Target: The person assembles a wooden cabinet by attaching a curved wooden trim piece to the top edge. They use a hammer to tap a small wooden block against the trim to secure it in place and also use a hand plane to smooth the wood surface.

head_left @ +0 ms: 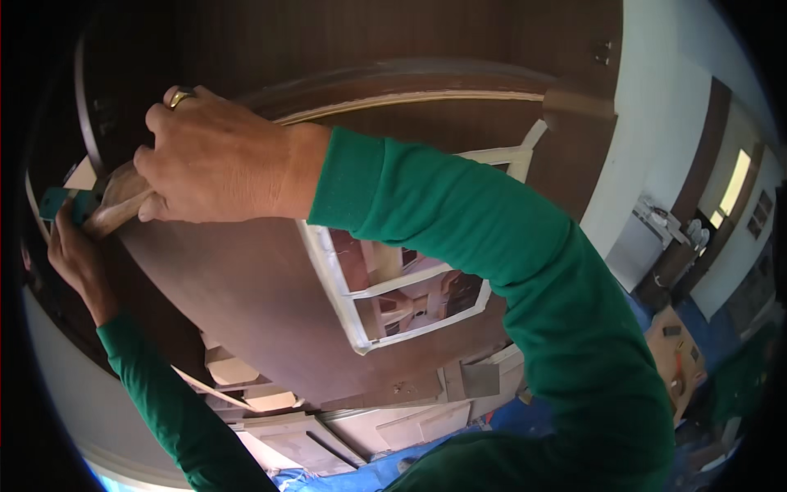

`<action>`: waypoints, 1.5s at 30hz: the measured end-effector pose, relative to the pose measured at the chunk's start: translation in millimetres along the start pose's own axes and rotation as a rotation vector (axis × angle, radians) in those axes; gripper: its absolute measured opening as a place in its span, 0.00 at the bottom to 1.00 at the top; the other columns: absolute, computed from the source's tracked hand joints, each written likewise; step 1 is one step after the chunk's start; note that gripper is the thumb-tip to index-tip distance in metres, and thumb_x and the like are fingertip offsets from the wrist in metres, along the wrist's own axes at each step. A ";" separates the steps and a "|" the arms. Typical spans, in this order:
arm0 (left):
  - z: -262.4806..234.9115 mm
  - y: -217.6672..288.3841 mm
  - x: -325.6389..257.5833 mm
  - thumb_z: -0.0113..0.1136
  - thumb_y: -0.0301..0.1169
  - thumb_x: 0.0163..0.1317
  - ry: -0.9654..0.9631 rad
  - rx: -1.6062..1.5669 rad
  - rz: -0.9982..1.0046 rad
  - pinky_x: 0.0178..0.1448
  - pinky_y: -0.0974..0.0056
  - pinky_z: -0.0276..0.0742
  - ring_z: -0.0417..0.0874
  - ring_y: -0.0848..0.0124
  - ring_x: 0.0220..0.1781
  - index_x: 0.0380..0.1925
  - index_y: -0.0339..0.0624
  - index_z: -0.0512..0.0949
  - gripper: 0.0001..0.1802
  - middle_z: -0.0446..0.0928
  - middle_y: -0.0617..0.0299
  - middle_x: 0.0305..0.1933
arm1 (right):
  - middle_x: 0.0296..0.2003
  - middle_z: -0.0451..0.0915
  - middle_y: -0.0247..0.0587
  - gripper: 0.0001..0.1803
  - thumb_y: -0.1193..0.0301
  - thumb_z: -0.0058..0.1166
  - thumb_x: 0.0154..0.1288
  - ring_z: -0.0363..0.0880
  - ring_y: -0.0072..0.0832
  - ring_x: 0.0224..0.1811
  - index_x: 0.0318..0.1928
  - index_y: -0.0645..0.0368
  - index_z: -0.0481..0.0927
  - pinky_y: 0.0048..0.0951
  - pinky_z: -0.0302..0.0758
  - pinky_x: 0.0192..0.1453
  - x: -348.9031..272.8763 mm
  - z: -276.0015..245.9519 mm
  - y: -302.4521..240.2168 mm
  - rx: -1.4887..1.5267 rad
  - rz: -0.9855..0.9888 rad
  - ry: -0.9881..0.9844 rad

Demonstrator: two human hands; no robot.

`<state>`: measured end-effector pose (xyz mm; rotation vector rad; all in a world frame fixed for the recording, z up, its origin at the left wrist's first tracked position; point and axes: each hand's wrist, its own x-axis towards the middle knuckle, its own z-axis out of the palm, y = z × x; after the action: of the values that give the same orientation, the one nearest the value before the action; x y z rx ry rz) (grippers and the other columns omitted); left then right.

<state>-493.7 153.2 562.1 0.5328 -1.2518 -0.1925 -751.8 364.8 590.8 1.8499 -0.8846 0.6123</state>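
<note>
At the upper left, my right hand (205, 160), with a ring on one finger, is closed around a brown wooden-handled tool (123, 199). The far end of this tool has a dark part and a green piece (56, 202); its exact kind does not show. My left hand (78, 262) grips that same end from below, fingers partly hidden. Both hands are by the left edge of a large brown panel (221, 279). A rectangular opening in the panel is edged with a pale frame (332, 299), and my right forearm crosses in front of it.
Loose boards (303, 447) lean and lie low under the panel, over blue sheeting (361, 476). A dark brown cabinet front (385, 33) rises behind. To the right are a white wall (648, 123) and a small wooden board (676, 361) carrying several tools.
</note>
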 end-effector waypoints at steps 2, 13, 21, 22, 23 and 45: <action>16.3 10.9 -12.3 0.54 0.45 0.82 -0.012 0.072 0.042 0.60 0.62 0.79 0.86 0.69 0.52 0.58 0.29 0.88 0.27 0.89 0.56 0.53 | 0.35 0.86 0.57 0.28 0.47 0.67 0.70 0.88 0.51 0.46 0.36 0.65 0.93 0.50 0.84 0.54 -22.0 -19.3 12.9 -0.019 -0.010 0.019; 141.1 123.7 -110.2 0.60 0.47 0.80 0.001 -0.005 0.037 0.62 0.62 0.82 0.89 0.66 0.51 0.61 0.36 0.88 0.26 0.89 0.55 0.53 | 0.32 0.82 0.53 0.24 0.51 0.68 0.70 0.85 0.48 0.41 0.36 0.63 0.90 0.44 0.84 0.49 -186.5 -172.5 107.0 0.006 -0.032 0.065; 262.0 336.7 -243.9 0.63 0.41 0.78 0.026 -0.110 -0.024 0.51 0.64 0.80 0.86 0.71 0.41 0.48 0.33 0.91 0.20 0.89 0.60 0.42 | 0.41 0.78 0.50 0.25 0.50 0.72 0.69 0.80 0.47 0.46 0.51 0.60 0.90 0.44 0.81 0.53 -324.6 -330.1 180.3 -0.065 0.066 -0.095; 272.3 359.9 -261.7 0.64 0.40 0.77 -0.037 -0.119 -0.010 0.48 0.64 0.79 0.84 0.72 0.38 0.45 0.33 0.91 0.19 0.88 0.60 0.38 | 0.42 0.78 0.50 0.25 0.51 0.73 0.69 0.79 0.46 0.46 0.53 0.59 0.90 0.44 0.81 0.52 -337.5 -338.5 191.8 -0.070 0.031 -0.054; 283.2 380.2 -281.0 0.65 0.39 0.76 -0.077 -0.177 -0.047 0.44 0.63 0.78 0.82 0.73 0.35 0.43 0.33 0.91 0.17 0.88 0.60 0.35 | 0.43 0.78 0.49 0.26 0.51 0.73 0.69 0.78 0.46 0.46 0.55 0.58 0.89 0.44 0.81 0.51 -349.6 -348.6 202.7 -0.067 -0.010 -0.011; 141.2 407.2 -569.9 0.78 0.37 0.69 -1.417 -0.398 -0.245 0.50 0.50 0.86 0.91 0.50 0.43 0.48 0.31 0.88 0.19 0.88 0.44 0.39 | 0.48 0.89 0.49 0.35 0.57 0.83 0.53 0.88 0.37 0.51 0.58 0.64 0.91 0.38 0.83 0.56 -625.6 -472.2 -107.7 0.598 1.385 -0.241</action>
<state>-866.2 705.8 304.2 0.1315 -2.4190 -1.1408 -1064.3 1017.5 271.0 1.5562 -2.3514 1.6216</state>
